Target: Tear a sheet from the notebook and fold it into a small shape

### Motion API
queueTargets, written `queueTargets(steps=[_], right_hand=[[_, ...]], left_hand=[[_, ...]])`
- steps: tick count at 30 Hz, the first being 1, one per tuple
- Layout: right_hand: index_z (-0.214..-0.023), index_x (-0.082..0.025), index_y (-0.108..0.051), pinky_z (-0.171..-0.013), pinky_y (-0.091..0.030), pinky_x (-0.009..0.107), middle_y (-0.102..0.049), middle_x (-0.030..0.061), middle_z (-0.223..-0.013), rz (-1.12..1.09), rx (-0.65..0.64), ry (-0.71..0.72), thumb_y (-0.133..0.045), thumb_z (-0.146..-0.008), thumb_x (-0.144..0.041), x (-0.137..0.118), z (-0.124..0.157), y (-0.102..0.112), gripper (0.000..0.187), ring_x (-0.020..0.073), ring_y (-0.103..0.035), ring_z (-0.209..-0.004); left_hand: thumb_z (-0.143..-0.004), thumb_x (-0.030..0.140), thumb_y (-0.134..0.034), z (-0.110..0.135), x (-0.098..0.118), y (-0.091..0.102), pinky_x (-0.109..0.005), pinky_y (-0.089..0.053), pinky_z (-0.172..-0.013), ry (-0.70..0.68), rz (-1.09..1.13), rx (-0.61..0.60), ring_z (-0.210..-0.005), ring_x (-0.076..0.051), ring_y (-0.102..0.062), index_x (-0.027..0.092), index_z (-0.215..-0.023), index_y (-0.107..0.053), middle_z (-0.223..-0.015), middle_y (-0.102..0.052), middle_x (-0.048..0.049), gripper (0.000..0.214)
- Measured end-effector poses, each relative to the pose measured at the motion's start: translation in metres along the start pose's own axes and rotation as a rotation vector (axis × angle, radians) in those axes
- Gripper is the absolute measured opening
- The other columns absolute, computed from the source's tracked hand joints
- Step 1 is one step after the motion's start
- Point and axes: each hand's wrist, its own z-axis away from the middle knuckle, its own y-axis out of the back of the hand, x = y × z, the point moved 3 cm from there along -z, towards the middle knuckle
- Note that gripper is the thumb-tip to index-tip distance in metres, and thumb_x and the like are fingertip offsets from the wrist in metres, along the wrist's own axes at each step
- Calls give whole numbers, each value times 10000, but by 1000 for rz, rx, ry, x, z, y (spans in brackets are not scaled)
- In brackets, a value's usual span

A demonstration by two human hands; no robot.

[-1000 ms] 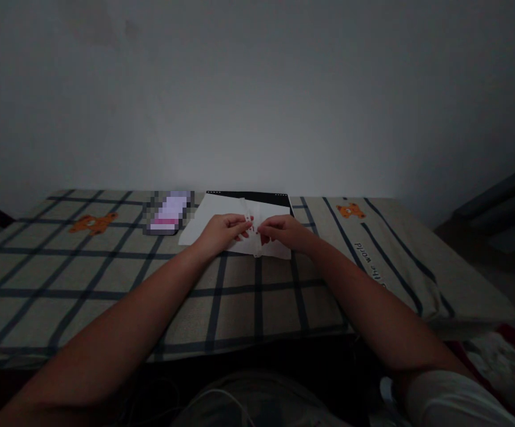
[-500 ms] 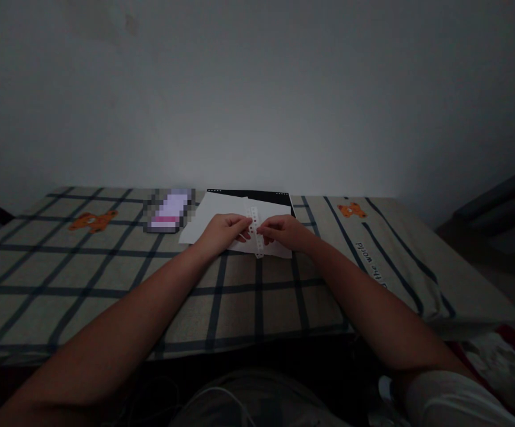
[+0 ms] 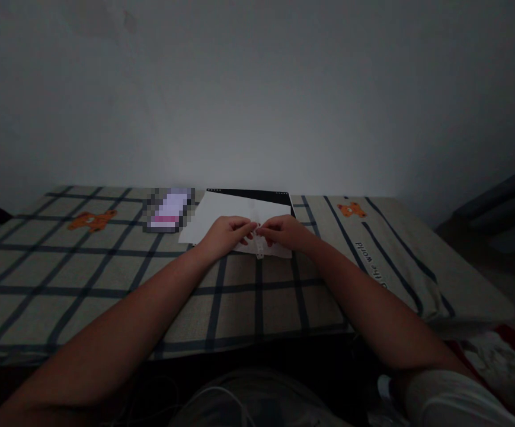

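"While the left hand (image 3: 227,232) and right hand (image 3: 284,231) nearly meet, what are they gripping?"
"Both pinch a white perforated strip (image 3: 259,249) between thumb and finger."
"Where does it lie against that grip?"
"Its near end juts out below the fingertips; the far part blurs over the white paper (image 3: 221,207)."

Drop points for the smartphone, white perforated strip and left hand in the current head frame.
smartphone (image 3: 170,206): head view, middle of the lit screen
white perforated strip (image 3: 259,247): head view, exposed near part
left hand (image 3: 227,231): head view, back of the hand
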Motion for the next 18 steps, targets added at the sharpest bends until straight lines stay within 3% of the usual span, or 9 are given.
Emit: queueTargets(steps=[6,11,18], right_hand=[[-626,-162,-630,-566,-337,256,-570,-13,-577,2,64,-5,-567,-873,-523,-3,-1,4,442,93,-462,-542],[-831,-169,-664,-627,-413,268,-640,15,-741,-172,228,50,-646,-816,-483,-5,-3,10,316,122,-543,-658],[-801,-178,-669,-646,-438,282,-662,30,-764,-192,236,16,-679,-785,-450,-3,-3,10,273,137,-565,-700]], left_hand=[[-820,407,-615,-2,-5,0,-240,-448,-516,20,-30,-9,-543,-126,-559,165,-742,-710,-589,-618,-15,271],[-809,439,-621,-2,-10,-4,-236,-392,-496,0,-69,-132,-515,-117,-518,174,-665,-694,-549,-587,-5,311],[-821,485,-603,0,-10,-7,-242,-350,-508,-46,-151,-170,-526,-121,-499,183,-640,-698,-541,-588,-4,365]])
